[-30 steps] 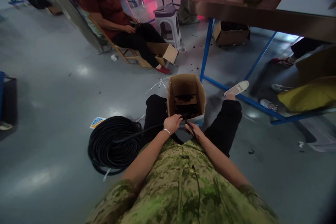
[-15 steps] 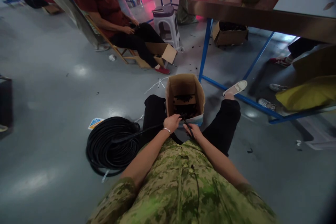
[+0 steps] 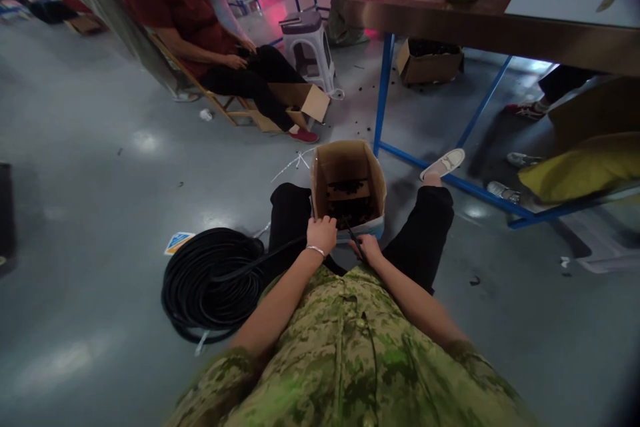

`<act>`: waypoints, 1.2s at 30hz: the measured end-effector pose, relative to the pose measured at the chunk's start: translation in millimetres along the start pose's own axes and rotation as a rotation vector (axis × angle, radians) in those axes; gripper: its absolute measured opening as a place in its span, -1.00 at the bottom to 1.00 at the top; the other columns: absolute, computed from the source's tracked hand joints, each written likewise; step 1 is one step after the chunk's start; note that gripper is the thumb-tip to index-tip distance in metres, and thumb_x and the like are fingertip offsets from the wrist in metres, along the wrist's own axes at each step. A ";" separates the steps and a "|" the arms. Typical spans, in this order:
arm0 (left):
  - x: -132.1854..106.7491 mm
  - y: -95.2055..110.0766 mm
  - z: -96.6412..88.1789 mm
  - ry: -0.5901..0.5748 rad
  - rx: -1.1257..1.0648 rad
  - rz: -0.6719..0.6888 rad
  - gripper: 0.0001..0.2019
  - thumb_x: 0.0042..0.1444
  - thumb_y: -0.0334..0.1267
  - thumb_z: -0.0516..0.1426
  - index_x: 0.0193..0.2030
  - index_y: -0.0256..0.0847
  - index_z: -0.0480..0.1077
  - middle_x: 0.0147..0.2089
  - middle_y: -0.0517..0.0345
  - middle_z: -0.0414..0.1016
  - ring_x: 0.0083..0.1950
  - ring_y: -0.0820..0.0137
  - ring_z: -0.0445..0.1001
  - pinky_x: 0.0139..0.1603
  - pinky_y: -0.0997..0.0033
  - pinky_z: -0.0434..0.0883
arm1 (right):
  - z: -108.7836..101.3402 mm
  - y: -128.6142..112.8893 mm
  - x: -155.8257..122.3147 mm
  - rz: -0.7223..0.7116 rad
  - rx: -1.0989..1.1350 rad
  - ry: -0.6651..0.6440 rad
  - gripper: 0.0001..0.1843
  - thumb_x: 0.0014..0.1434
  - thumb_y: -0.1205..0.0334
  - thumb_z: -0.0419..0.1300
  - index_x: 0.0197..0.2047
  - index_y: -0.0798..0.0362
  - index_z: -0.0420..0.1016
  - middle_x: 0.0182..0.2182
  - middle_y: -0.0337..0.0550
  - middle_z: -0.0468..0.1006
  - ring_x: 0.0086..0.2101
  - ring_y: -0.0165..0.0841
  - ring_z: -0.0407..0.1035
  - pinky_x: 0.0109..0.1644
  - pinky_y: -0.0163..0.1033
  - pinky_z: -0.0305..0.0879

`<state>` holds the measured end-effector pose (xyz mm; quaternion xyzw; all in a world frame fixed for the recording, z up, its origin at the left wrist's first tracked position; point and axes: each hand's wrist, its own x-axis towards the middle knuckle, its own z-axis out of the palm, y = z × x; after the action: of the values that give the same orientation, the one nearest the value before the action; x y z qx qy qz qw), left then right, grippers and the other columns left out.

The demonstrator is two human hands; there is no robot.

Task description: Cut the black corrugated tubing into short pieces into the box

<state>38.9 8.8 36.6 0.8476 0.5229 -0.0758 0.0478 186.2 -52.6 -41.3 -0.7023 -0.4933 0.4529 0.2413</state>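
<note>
My left hand (image 3: 321, 235) is closed around a length of black tubing (image 3: 283, 248) at the near left edge of a cardboard box (image 3: 349, 155). The tubing runs across my left thigh from a large black coil (image 3: 213, 283) on the floor. My right hand (image 3: 369, 249) grips a slim dark tool (image 3: 354, 235) that looks like scissors, its tip pointing into the box. A small gap separates the two hands. Small black pieces (image 3: 353, 210) lie inside the box, which stands between my legs; the individual shapes are too dark to make out.
A blue-legged table (image 3: 384, 93) stands at front right, with another cardboard box (image 3: 430, 63) beneath. Ahead on the left a person in red (image 3: 193, 30) sits with an open box (image 3: 313, 101) by their legs, near a plastic stool (image 3: 307, 47). Another person's feet show at right.
My left hand has shifted slightly left, away from the right hand, and its fingers have turned over the box edge. My right hand stays almost in place. The view has shifted slightly.
</note>
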 end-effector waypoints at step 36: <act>-2.0 -12.2 16.9 0.056 -0.029 -0.089 -0.69 0.31 -0.17 -0.13 -0.05 -0.30 0.33 -0.12 -0.12 0.45 -0.11 0.22 0.46 -0.13 0.28 0.28 | -4.5 5.6 12.0 0.063 0.334 -0.069 -0.75 0.06 0.04 0.20 -0.41 0.08 0.47 -0.55 -0.21 0.51 -0.54 -0.36 0.40 -0.48 -0.35 0.28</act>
<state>25.7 9.8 20.3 0.8247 0.5621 -0.0466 0.0422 194.1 -43.4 -48.3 -0.6518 -0.3968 0.5596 0.3232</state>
